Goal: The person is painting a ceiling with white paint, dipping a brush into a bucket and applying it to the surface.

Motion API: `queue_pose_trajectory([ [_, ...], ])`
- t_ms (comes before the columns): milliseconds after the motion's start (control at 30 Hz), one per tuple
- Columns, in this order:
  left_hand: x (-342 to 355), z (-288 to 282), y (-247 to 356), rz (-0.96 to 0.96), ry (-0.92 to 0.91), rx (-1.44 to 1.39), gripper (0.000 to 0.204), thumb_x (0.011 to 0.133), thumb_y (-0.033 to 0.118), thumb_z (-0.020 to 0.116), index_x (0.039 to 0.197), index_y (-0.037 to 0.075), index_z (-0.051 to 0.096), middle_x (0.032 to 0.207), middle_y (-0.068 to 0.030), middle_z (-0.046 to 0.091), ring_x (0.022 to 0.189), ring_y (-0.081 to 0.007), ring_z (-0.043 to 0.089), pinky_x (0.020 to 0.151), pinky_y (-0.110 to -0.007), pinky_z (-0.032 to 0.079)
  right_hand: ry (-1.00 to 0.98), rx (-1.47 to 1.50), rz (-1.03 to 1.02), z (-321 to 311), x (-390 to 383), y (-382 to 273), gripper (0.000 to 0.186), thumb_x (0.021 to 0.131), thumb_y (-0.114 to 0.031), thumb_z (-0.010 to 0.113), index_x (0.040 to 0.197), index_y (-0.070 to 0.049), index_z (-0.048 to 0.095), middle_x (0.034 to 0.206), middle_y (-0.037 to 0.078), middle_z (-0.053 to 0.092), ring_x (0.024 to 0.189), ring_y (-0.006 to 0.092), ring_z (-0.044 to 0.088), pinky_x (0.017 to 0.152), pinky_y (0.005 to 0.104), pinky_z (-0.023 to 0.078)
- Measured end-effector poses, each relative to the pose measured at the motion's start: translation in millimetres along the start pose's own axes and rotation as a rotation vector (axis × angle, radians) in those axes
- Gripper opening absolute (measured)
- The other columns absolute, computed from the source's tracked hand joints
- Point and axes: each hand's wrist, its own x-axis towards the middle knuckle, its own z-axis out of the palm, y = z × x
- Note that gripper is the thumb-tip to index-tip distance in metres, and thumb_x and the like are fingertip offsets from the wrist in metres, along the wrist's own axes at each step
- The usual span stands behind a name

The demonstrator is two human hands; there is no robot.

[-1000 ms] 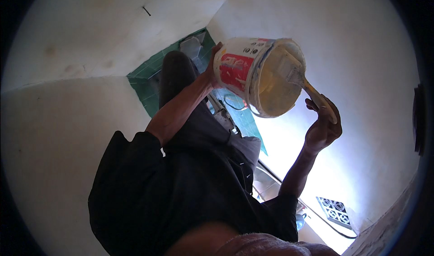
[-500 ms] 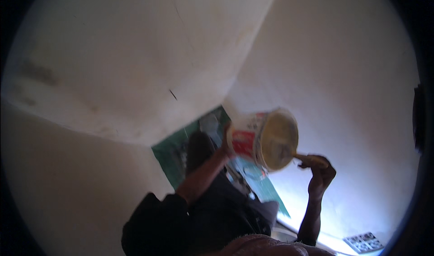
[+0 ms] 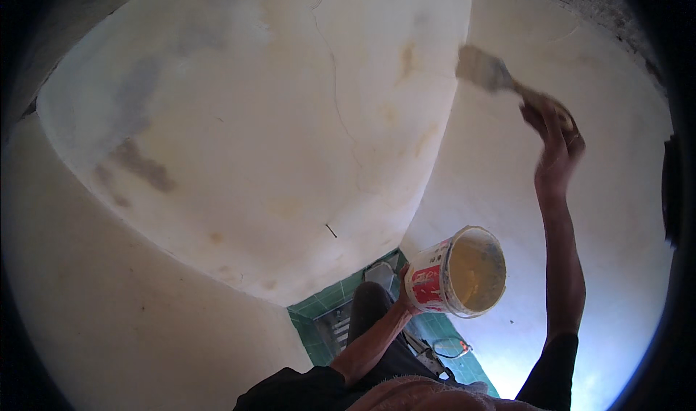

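Observation:
Raised at the upper right, my right hand (image 3: 557, 139) is closed around the wooden handle of a wide paintbrush (image 3: 484, 70). Its bristles are at the corner where two pale walls meet; blur hides whether they touch. Lower down, my left hand (image 3: 407, 293) supports a white and red paint bucket (image 3: 429, 277) from its left side. The bucket is tipped so that its mouth faces right, and cream-coloured paint (image 3: 475, 273) shows inside. Most of the left fingers are hidden behind the bucket.
The pale wall ahead (image 3: 268, 135) has dark and yellowish stains, a long crack and a small nail (image 3: 331, 230). Another wall (image 3: 616, 215) rises on the right. Green tiles (image 3: 319, 306) show below, around my leg. A cable (image 3: 451, 351) lies near the tiles.
My right hand has lifted the paintbrush out of the bucket and up to the wall corner. My view has tilted upward, showing more wall. The left hand still holds the bucket.

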Motion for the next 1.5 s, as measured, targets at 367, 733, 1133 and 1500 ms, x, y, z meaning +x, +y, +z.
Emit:
queue_pose_trajectory([
  [367, -3.9, 5.0, 3.2, 0.006, 0.024, 0.034, 0.090, 0.088, 0.076, 0.040, 0.151, 0.011, 0.037, 0.146, -0.0174, 0.050, 0.128, -0.0390, 0.054, 0.103, -0.061, 0.046, 0.099, -0.228, -0.598, 177.4, 90.1, 12.7, 0.020, 0.092, -0.015, 0.069, 0.102, 0.001, 0.075, 0.085, 0.008, 0.077, 0.077, 0.0118, 0.073, 0.068, 0.0262, 0.058],
  [733, -2.5, -15.9, 7.8, -0.037, -0.012, 0.020, 0.092, 0.087, 0.077, 0.042, 0.150, 0.010, 0.038, 0.144, -0.0178, 0.051, 0.125, -0.0386, 0.056, 0.099, -0.060, 0.049, 0.077, -0.153, -0.694, 286.4, 33.6, -13.1, 0.012, 0.089, -0.012, 0.069, 0.098, -0.008, 0.076, 0.080, 0.007, 0.075, 0.059, 0.0154, 0.070, 0.059, 0.0269, 0.055],
  [1133, -7.4, -13.8, 8.8, -0.065, -0.030, 0.011, 0.088, 0.089, 0.075, 0.038, 0.150, 0.011, 0.040, 0.142, -0.0171, 0.054, 0.124, -0.0388, 0.057, 0.098, -0.063, 0.049, -0.160, 0.448, -0.310, 307.0, 47.0, 3.6, 0.017, 0.089, -0.008, 0.066, 0.085, 0.007, 0.073, 0.078, 0.012, 0.076, 0.069, 0.0163, 0.073, 0.070, 0.0293, 0.057],
  [1500, -7.8, -5.6, 9.0, -0.066, 0.009, 0.065, 0.090, 0.090, 0.075, 0.037, 0.151, 0.009, 0.037, 0.143, -0.0182, 0.052, 0.124, -0.0389, 0.057, 0.098, -0.061, 0.050, 0.273, -0.009, -0.381, 188.3, 138.8, 72.0, 0.019, 0.093, -0.012, 0.063, 0.083, 0.003, 0.071, 0.077, 0.011, 0.072, 0.067, 0.0185, 0.071, 0.065, 0.0325, 0.060],
])
